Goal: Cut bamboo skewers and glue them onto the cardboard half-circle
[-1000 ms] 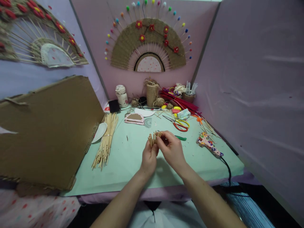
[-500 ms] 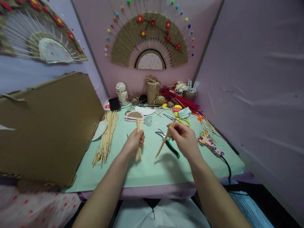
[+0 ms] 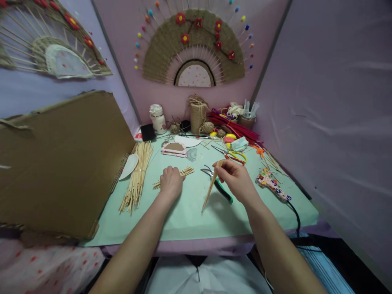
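My left hand [image 3: 171,182] is closed over a small bunch of wooden sticks [image 3: 187,170], which lies slantwise at the table's surface. Its palm faces down, and stick ends show on both sides. Between the thumb and fingers of my right hand [image 3: 234,174] a few thin wooden sticks [image 3: 208,194] are pinched, slanting down to the left. Behind them lie green-handled pruning shears [image 3: 223,191], partly covered by that hand. A large tied bundle of sticks [image 3: 137,171] lies to the left.
Scissors [image 3: 229,154] lie beyond my right hand, and a patterned glue gun [image 3: 272,185] with a black cord is at right. A cardboard sheet [image 3: 67,163] stands at left. Along the back are a white jar [image 3: 157,119], a twine spool [image 3: 198,116] and red strips [image 3: 234,125].
My left hand has lowered its bunch of sticks from upright to lying slantwise on the table. My right hand still holds its sticks in nearly the same place.
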### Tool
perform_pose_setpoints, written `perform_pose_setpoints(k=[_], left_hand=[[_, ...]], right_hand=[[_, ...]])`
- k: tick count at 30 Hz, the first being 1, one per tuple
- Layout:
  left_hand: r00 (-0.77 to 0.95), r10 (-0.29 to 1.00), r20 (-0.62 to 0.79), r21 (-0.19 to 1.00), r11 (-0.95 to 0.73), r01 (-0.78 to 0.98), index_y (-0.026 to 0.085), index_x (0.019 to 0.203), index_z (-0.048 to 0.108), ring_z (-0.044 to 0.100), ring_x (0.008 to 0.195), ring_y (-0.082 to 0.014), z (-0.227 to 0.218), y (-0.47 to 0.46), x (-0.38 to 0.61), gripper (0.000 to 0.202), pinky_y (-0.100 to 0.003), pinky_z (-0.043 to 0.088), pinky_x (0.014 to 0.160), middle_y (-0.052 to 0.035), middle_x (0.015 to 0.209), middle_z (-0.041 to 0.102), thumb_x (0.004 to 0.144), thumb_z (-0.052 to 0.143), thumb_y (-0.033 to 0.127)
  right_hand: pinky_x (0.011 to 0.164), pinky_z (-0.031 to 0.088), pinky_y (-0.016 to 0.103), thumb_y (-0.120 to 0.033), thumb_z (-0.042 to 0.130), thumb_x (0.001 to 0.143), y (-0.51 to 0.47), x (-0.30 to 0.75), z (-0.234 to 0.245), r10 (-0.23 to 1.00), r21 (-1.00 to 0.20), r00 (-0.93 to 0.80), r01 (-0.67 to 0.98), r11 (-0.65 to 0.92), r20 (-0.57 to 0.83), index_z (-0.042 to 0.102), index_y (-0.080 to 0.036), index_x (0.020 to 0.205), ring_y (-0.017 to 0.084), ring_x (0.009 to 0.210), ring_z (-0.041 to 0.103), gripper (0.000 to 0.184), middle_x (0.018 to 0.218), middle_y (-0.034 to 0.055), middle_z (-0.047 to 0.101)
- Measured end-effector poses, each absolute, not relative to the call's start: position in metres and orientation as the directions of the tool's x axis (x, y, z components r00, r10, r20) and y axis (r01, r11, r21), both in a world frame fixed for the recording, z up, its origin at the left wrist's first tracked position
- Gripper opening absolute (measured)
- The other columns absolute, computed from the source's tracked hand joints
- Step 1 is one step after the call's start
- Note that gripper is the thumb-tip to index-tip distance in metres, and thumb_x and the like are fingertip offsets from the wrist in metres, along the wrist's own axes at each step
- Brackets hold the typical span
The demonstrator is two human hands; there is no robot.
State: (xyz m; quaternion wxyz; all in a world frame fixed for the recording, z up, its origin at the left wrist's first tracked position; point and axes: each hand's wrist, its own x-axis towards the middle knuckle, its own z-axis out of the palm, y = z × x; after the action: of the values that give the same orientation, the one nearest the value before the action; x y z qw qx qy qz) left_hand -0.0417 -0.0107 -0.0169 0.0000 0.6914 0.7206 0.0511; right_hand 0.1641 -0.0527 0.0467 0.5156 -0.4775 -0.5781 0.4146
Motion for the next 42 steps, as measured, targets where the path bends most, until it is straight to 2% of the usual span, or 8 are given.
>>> perform_pose_setpoints(k=[4,7,10,12,15,22,27,42], left_hand=[[-0.036,0.995,0.094,0.144,0.022,0.989,0.012,0.106,0.060,0.051,0.110,-0.0320,-0.011,-0.014,-0.045,0.032,-0.044,0.041,0.090,-0.0165,0.111,0.058,0.088,0.055,0.038],[0.080,0.983,0.166,0.478,-0.151,0.865,0.013,0.117,0.056,0.050,0.117,-0.0289,0.003,-0.024,-0.039,0.032,-0.044,0.038,0.100,-0.0160,0.120,0.058,0.092,0.049,0.032],[0.392,0.907,0.152,0.867,-0.313,0.389,0.017,0.118,0.056,0.056,0.114,-0.0214,0.017,-0.037,-0.024,0.031,-0.036,0.043,0.099,-0.0111,0.122,0.061,0.095,0.043,0.033],[0.531,0.836,0.137,0.965,-0.232,0.118,0.017,0.113,0.059,0.061,0.107,-0.0203,0.020,-0.045,-0.012,0.028,-0.035,0.047,0.096,-0.0098,0.116,0.065,0.093,0.047,0.032],[0.506,0.856,0.110,0.993,-0.115,-0.021,0.015,0.103,0.060,0.067,0.095,-0.0201,0.019,-0.052,0.000,0.021,-0.035,0.052,0.088,-0.0087,0.103,0.070,0.089,0.053,0.029],[0.365,0.898,0.245,0.946,-0.304,0.115,0.017,0.095,0.067,0.069,0.087,-0.0172,0.017,-0.062,0.004,0.021,-0.029,0.052,0.081,-0.0043,0.092,0.073,0.090,0.048,0.022],[0.337,0.920,0.198,0.957,-0.255,0.134,0.017,0.092,0.071,0.068,0.086,-0.0182,0.010,-0.065,0.006,0.018,-0.028,0.051,0.081,-0.0028,0.088,0.075,0.086,0.055,0.023],[0.359,0.915,0.184,0.920,-0.289,0.265,0.016,0.086,0.072,0.060,0.075,-0.0159,0.005,-0.062,0.007,0.022,-0.025,0.045,0.072,-0.0016,0.078,0.071,0.083,0.060,0.033]], right_hand=[[0.049,0.036,0.024,-0.036,0.061,0.079,-0.048,0.163,0.043,0.981,-0.973,-0.059,0.129,0.189,0.183,0.065,-0.016,0.084,0.010,0.054,0.045,0.021,0.065,-0.0008,0.056],[0.051,0.037,0.024,-0.036,0.060,0.080,-0.044,0.162,0.041,0.979,-0.973,-0.100,0.133,0.190,0.178,0.065,-0.016,0.085,0.010,0.054,0.046,0.022,0.065,-0.0012,0.056],[0.053,0.039,0.024,-0.036,0.060,0.081,-0.041,0.162,0.041,0.966,-0.967,-0.165,0.125,0.223,0.202,0.064,-0.016,0.084,0.011,0.057,0.049,0.021,0.067,-0.0011,0.058],[0.057,0.042,0.025,-0.035,0.059,0.082,-0.041,0.163,0.042,0.953,-0.960,-0.202,0.122,0.251,0.224,0.064,-0.017,0.085,0.012,0.061,0.053,0.019,0.070,0.0000,0.060],[0.063,0.046,0.026,-0.031,0.058,0.084,-0.043,0.164,0.046,0.933,-0.934,-0.230,0.165,0.317,0.276,0.064,-0.017,0.085,0.014,0.070,0.058,0.015,0.079,0.0019,0.064],[0.065,0.048,0.027,-0.026,0.057,0.087,-0.058,0.163,0.055,0.895,-0.870,-0.247,0.243,0.429,0.372,0.068,-0.019,0.087,0.015,0.074,0.060,0.013,0.086,0.0041,0.064],[0.074,0.048,0.029,-0.022,0.058,0.086,-0.062,0.163,0.052,0.879,-0.850,-0.266,0.257,0.460,0.395,0.068,-0.019,0.082,0.017,0.081,0.061,0.011,0.085,0.0046,0.066],[0.073,0.048,0.028,-0.020,0.059,0.083,-0.063,0.168,0.048,0.878,-0.869,-0.317,0.231,0.437,0.357,0.068,-0.019,0.080,0.016,0.082,0.061,0.010,0.084,0.0035,0.065]])
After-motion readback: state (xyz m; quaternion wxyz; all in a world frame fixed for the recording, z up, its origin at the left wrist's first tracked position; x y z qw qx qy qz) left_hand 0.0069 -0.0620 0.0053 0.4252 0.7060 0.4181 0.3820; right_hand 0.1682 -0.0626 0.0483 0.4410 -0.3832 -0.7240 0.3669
